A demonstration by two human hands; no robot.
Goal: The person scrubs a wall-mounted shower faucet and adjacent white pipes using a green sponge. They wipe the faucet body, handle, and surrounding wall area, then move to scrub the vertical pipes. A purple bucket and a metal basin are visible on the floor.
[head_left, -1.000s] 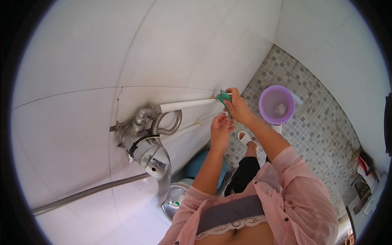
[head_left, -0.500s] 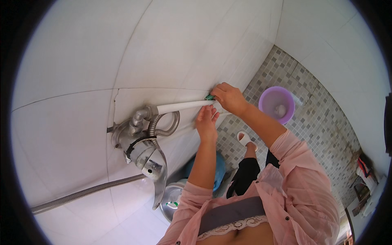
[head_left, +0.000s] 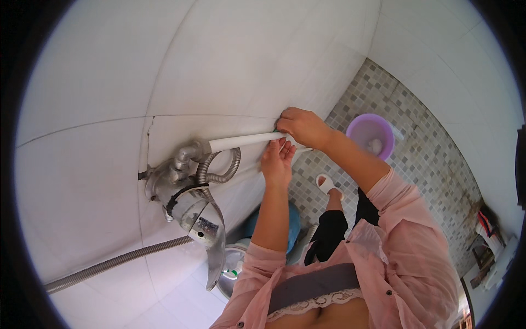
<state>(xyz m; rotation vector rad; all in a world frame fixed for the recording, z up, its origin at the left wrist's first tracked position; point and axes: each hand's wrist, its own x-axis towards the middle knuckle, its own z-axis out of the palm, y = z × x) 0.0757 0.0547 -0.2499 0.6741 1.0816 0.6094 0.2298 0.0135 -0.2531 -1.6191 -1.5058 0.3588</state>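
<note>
Head view, looking down along the tiled wall [head_left: 219,60]: landmark is the white pipe [head_left: 244,141] that runs out from the metal mixer valve [head_left: 172,175] toward my hands. My right hand [head_left: 303,126] sits at the far end of the white pipe, fingers curled shut over that end and pressed against the wall; a sliver of green cloth [head_left: 279,131] shows just under the knuckles, pinched between hand and pipe, most of it hidden. My left hand [head_left: 278,160] is just below the same pipe end, palm up, fingers loosely bent and pointing up at the pipe; fingertips are at or very near the pipe's underside, and I cannot tell whether they actually grip anything, so I log it as a half-open hand holding nothing visible. At the pipe's near end, the mixer valve is fixed to the wall, with a corrugated metal hose [head_left: 222,170] looping beneath the pipe and a shower head [head_left: 208,230] hanging below the valve. A second ribbed hose [head_left: 118,262] runs off from under the shower head, well away from the pipe. Beyond the pipe's far end, on the mosaic floor [head_left: 416,142], stands a purple bucket [head_left: 370,137], apart from both hands. Below the pipe, past my left forearm, a blue container [head_left: 293,225] is partly hidden.
</note>
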